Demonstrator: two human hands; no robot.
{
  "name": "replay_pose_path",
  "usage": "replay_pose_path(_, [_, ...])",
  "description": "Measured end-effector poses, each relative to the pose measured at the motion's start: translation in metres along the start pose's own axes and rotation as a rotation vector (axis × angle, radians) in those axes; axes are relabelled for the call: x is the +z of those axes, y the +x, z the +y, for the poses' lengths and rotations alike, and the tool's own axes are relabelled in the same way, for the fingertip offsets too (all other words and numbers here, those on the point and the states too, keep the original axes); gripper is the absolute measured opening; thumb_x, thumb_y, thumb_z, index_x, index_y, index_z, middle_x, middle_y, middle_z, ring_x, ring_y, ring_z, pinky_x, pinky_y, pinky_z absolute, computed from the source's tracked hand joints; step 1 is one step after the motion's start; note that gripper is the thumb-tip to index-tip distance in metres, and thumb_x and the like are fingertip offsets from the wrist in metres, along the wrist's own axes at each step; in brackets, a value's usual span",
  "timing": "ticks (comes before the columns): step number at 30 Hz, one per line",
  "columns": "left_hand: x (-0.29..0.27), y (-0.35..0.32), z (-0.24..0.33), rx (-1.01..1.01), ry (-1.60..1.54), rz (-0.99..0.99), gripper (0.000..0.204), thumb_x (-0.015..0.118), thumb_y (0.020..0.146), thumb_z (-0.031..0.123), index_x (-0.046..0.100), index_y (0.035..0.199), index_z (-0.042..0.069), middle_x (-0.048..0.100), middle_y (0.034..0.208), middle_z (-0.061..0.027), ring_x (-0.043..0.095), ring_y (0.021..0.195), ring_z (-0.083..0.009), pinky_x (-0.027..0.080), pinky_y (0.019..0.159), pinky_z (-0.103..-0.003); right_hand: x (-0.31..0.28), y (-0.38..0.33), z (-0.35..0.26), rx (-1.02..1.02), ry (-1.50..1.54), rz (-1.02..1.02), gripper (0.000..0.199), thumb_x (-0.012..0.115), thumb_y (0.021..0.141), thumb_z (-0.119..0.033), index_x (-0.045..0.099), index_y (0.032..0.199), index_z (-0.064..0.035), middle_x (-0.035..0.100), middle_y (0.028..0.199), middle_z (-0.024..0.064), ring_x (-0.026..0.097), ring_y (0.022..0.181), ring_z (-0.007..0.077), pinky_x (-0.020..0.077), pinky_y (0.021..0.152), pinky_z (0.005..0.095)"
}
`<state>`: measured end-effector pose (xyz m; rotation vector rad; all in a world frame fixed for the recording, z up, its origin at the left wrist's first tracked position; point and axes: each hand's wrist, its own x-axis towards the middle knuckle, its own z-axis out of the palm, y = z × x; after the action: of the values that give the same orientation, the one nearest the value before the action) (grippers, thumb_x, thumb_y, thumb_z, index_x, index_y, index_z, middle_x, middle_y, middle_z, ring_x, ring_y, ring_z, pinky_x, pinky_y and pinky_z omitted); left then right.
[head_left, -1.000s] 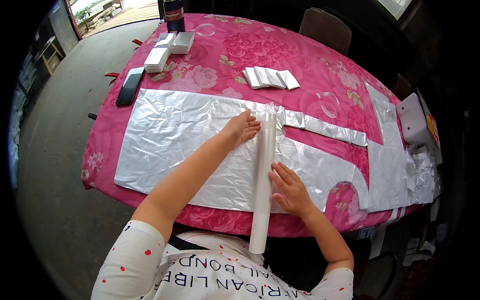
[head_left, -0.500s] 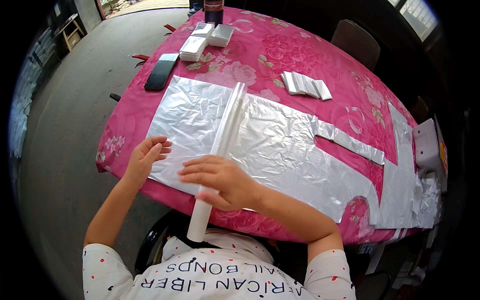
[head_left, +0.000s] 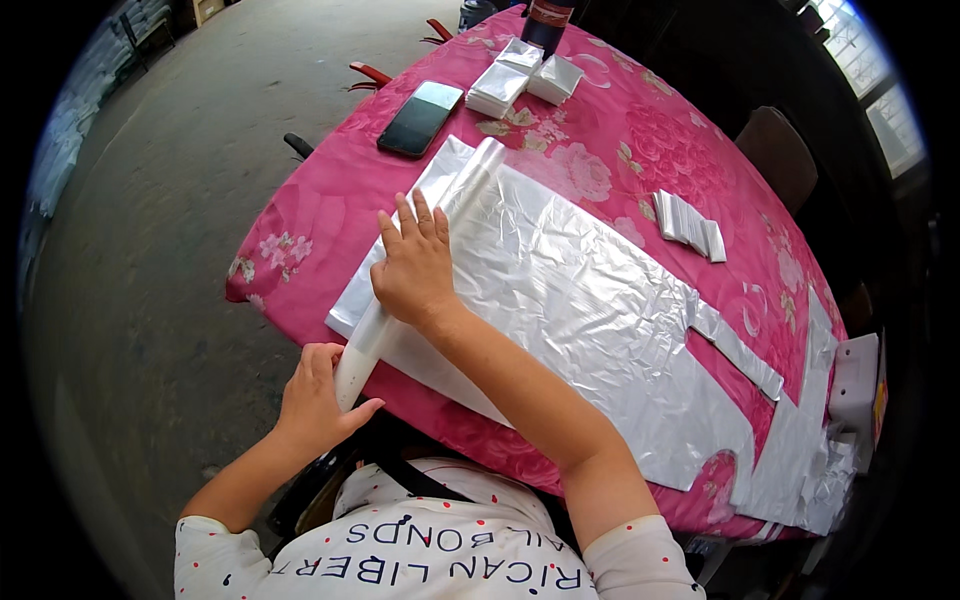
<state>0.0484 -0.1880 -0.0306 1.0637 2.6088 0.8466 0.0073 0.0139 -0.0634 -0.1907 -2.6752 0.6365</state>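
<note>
A thin, clear plastic sheet (head_left: 570, 270), apron-shaped with a narrow strap and a curved cutout at its right end, lies wrinkled on the table. Across its left part runs a white tube (head_left: 356, 372), with plastic film around most of its length. My left hand (head_left: 318, 400) cups the tube's near end, fingers on its left side and thumb beneath the end. Flat on the tube's middle rests my right hand (head_left: 415, 262), its fingers spread and pointing away from me. A short strip of the sheet shows left of the tube.
A pink flowered cloth (head_left: 300, 240) covers the table. Beyond the sheet are a phone (head_left: 420, 118), stacked folded plastic packets (head_left: 497, 88), a fanned row of packets (head_left: 690, 228) and a dark bottle (head_left: 546, 25). More plastic sheeting (head_left: 785, 470) and a white box (head_left: 856, 375) are at the right.
The tube has moved left over the sheet, leaving less sheet on its left. My left hand has come to the tube's near end; my right hand has moved farther up and flattened on it.
</note>
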Motion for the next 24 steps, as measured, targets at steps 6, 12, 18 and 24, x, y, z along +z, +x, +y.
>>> replay_pose_path(6, [0.008, 0.000, -0.018, -0.304, -0.809, -0.279, 0.056, 0.072, 0.070, 0.009, 0.044, 0.117, -0.001, 0.055, 0.104, -0.0109, 0.058, 0.092, -0.0192, 0.047, 0.082, -0.030, 0.016, -0.010, -0.004, 0.412, 0.553, 0.428, 0.086, 0.055, 0.068, -0.006, 0.009, 0.140, 0.0003, 0.020, 0.137, 0.0279, 0.023, 0.130, 0.0350, 0.0205, 0.106, 0.0441])
replay_pose_path(12, [0.026, -0.001, 0.015, -0.369, -1.864, -0.889, 0.079, 0.066, 0.068, 0.040, 0.039, 0.124, -0.009, 0.057, 0.093, -0.0141, 0.062, 0.070, -0.0208, 0.054, 0.065, -0.032, -0.063, -0.039, 0.005, 0.584, 2.058, 0.153, 0.062, 0.063, 0.075, -0.015, 0.029, 0.125, -0.0001, 0.053, 0.090, 0.0094, 0.056, 0.080, 0.0154, 0.0504, 0.074, 0.0312])
replay_pose_path(18, [0.038, 0.013, 0.050, -0.384, -1.550, -1.042, 0.056, 0.075, 0.067, 0.025, 0.050, 0.109, -0.003, 0.053, 0.074, -0.0057, 0.057, 0.056, -0.0139, 0.049, 0.053, -0.027, -0.104, -0.084, 0.011, 0.577, 1.771, 0.336, 0.063, 0.065, 0.075, -0.018, 0.030, 0.124, 0.0002, 0.052, 0.085, 0.0072, 0.055, 0.074, 0.0147, 0.0496, 0.070, 0.0300])
replay_pose_path(24, [0.069, 0.006, 0.059, -0.351, -1.167, -0.728, 0.047, 0.051, 0.087, 0.031, 0.042, 0.121, 0.000, 0.055, 0.089, -0.0063, 0.057, 0.074, -0.0128, 0.049, 0.066, -0.028, -0.098, -0.130, 0.009, 0.635, 1.492, 0.424, 0.058, 0.067, 0.076, -0.012, 0.034, 0.122, 0.0006, 0.054, 0.089, 0.0075, 0.055, 0.079, 0.0135, 0.0482, 0.071, 0.0297])
